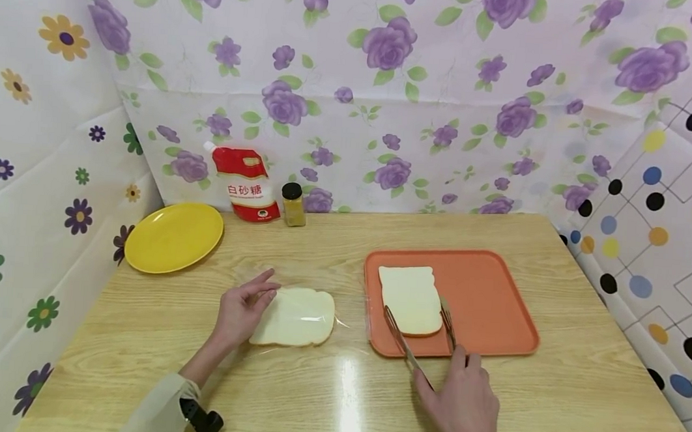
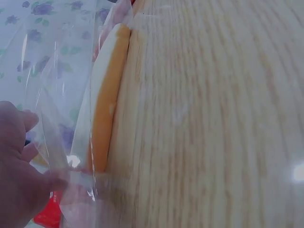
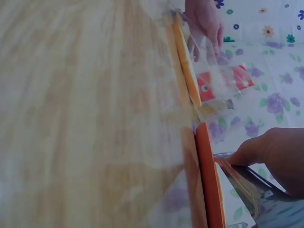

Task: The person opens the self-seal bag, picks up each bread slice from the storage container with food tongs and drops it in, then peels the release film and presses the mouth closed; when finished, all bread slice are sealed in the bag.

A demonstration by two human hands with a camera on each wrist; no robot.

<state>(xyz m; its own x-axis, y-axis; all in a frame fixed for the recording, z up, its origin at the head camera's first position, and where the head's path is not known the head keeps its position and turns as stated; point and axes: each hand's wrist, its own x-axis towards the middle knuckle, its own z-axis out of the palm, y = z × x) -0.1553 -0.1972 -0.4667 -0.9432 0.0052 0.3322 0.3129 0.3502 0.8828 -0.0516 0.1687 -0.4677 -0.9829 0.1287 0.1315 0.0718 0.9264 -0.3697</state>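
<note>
On the wooden table, a white bread slice [image 1: 296, 316] with a brown crust lies inside a clear plastic bag [image 2: 61, 95]. My left hand [image 1: 244, 312] pinches the bag at its left end, thumb and fingers close to the slice. Over the front edge of the orange tray [image 1: 488, 302], my right hand [image 1: 465, 405] grips metal tongs [image 1: 401, 336]. The tongs' arms stand apart, one along each side of a second bread slice [image 1: 410, 298] lying flat on the tray. Whether the tips press the crust, I cannot tell.
A yellow plate [image 1: 174, 238] sits at the back left. Near the back edge stand a red and white sugar pouch [image 1: 246, 185] and a small black-capped jar [image 1: 294, 205]. Patterned cloth walls [image 1: 341, 79] enclose the table. The bag's right end reaches the tray's left edge.
</note>
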